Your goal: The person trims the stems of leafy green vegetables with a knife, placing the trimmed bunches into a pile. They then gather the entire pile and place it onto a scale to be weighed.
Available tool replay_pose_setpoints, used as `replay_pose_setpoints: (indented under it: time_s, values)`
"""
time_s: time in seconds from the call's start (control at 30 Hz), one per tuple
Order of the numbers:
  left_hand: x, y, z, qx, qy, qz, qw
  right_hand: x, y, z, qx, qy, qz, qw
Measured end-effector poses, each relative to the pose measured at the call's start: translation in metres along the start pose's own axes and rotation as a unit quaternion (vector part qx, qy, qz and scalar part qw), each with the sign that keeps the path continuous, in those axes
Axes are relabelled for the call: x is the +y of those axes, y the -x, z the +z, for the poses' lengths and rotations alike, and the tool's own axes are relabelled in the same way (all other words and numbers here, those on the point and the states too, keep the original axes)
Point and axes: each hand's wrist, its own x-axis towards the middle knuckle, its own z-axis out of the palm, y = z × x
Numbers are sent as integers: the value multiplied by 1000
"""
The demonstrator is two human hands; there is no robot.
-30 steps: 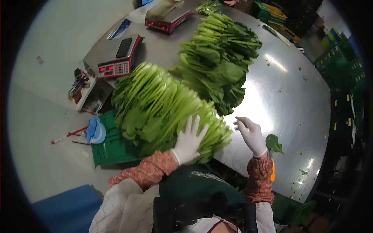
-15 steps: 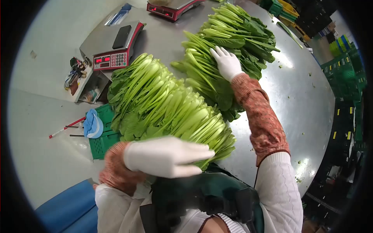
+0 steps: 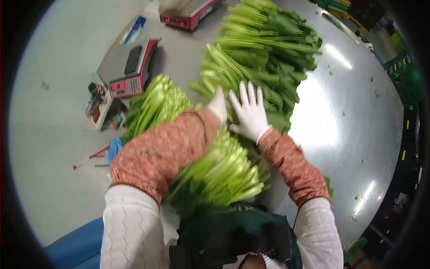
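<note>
Two long rows of leafy greens with pale green stems lie on the metal table: a far row [image 3: 251, 40] and a near row [image 3: 224, 175]. My right hand [image 3: 250, 114], in a white glove, rests with fingers spread on the lower leaves of the far row. Beside it, my left hand [image 3: 218, 106], also gloved in white, reaches down at the stem ends between the two rows. It is seen edge-on and blurred, its fingers mostly hidden. The left forearm crosses over the near row and covers its middle.
A red scale [image 3: 134, 69] with a dark phone [image 3: 133, 59] on its plate stands at the left, and a second red scale [image 3: 190, 13] at the back. Leaf scraps dot the metal table [image 3: 345, 166] on the right. Green crates [image 3: 401, 67] stand beyond its right edge.
My left hand has swung up from the near end of the near row to the gap between the rows. My right hand has drawn back toward me along the far row.
</note>
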Motion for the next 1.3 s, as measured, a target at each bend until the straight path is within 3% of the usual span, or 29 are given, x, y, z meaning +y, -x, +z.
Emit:
replay_pose_setpoints:
  time_s: [0.1,0.13,0.2,0.43,0.57,0.67,0.9,0.97,1.13,1.3]
  values:
    - [-9,-32,-14,-14,-22,-17,1000,9,5,33,12,33,3,999]
    - [-13,-42,-26,-184,93,-1,978,12,5,38,4,7,7,1000]
    - [-1,-6,18,67,78,20,994,17,4,39,3,-25,13,1000]
    - [12,-48,46,184,150,49,970,39,-14,43,57,-5,38,998]
    - [14,-74,39,33,221,99,970,53,-24,49,79,14,32,996]
    - [25,-94,42,19,158,98,982,65,-36,48,82,31,46,995]
    - [70,-61,101,61,193,83,976,105,-66,46,100,-34,44,993]
    - [80,-74,107,56,177,85,979,120,-77,48,101,1,42,994]
    - [107,-84,130,-21,165,79,983,157,-104,53,130,26,35,991]
    - [136,-128,150,-35,143,81,986,200,-136,52,153,58,42,986]
